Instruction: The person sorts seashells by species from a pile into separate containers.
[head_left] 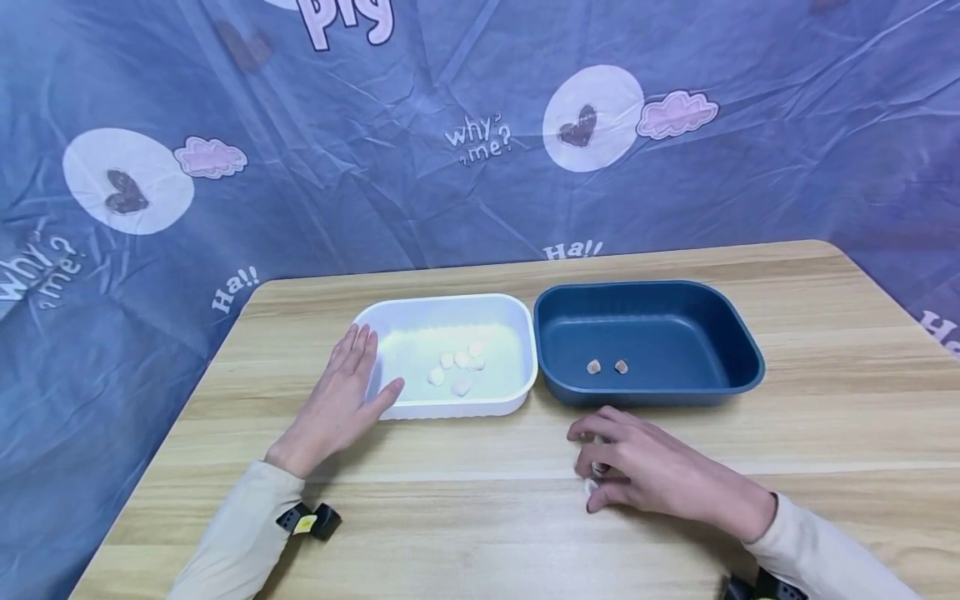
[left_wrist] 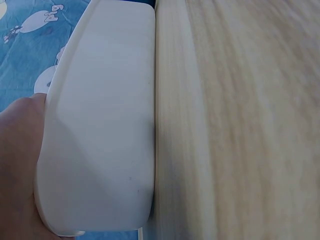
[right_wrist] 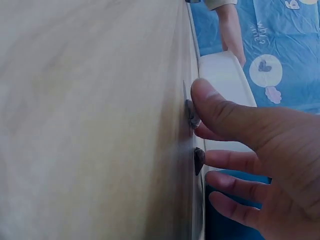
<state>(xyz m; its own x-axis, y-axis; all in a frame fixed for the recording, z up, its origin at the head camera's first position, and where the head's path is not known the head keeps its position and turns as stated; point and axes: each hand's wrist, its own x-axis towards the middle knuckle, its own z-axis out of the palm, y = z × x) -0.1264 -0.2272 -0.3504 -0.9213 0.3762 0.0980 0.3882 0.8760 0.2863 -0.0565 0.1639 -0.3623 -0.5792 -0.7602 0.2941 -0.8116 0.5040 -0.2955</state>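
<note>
In the head view, my left hand (head_left: 341, 396) rests on the left end of the white tray (head_left: 450, 409), fingers fairly straight and the thumb over its front rim. Several small pale pieces, shell-like, lie in that tray. My right hand (head_left: 652, 467) is low over the table in front of the blue basin (head_left: 652, 397). Its thumb and index finger pinch a small pale shell (right_wrist: 192, 115) at the tabletop. Another small dark shell (right_wrist: 199, 160) sits by the middle fingertip. Two small brownish pieces (head_left: 594, 367) lie inside the basin.
Tray and basin stand side by side, almost touching, on the wooden table (head_left: 450, 517). A blue printed cloth (head_left: 412, 192) hangs behind the table's back edge. Each sleeve carries a black wrist camera (head_left: 309, 521).
</note>
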